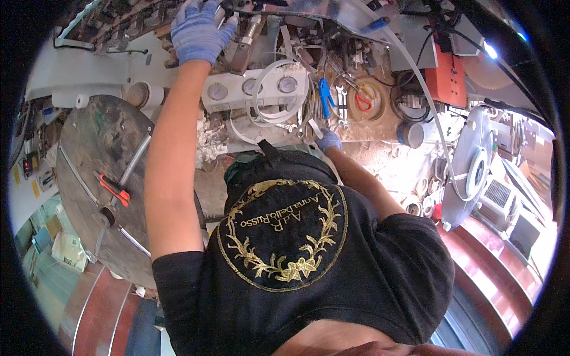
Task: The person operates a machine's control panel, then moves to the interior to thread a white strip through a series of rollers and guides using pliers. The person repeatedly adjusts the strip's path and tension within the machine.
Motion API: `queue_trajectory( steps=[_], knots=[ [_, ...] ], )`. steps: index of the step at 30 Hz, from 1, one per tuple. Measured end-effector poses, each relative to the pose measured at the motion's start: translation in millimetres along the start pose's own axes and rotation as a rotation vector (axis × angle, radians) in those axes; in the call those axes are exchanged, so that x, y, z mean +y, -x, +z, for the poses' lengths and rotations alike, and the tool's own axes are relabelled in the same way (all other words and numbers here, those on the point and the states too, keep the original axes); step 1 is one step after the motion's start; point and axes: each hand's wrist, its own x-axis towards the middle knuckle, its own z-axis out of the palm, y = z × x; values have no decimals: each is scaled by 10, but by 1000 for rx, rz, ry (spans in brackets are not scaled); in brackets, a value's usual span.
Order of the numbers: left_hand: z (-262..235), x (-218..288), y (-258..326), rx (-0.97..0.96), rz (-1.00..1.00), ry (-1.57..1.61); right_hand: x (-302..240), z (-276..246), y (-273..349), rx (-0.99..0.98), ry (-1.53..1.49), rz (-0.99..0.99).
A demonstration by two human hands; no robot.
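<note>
Grip of left hand (199, 29), upper left of frame, curls round a metal fitting (252, 28); right hand (328, 141) rests mid-frame on the cluttered surface (380, 157), its hold unclear; next move likely needs a tool.

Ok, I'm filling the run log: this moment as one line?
left hand: gloved, raised on machine parts | right hand: gloved, low by blue-handled pliers | workbench: cluttered

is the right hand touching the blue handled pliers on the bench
Apart. The head view shows the gloved right hand resting low on the bench, with a strip of cluttered bench surface between it and the blue-handled pliers above.
</note>
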Motion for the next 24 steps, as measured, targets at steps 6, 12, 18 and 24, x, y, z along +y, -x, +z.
queue_trajectory(
  steps=[6,12,18,24],
  knots=[
    [-30,16,-12,-72,45,-122,-60,267,-155,29,0,175],
    [-52,79,-14,-51,-29,-123,-83,224,-323,-77,199,114],
    [-84,121,-37,14,-27,-5,59,463,-297,83,64,84],
    [-158,76,-18,12,-42,31,-23,555,-368,120,62,145]
  ],
)
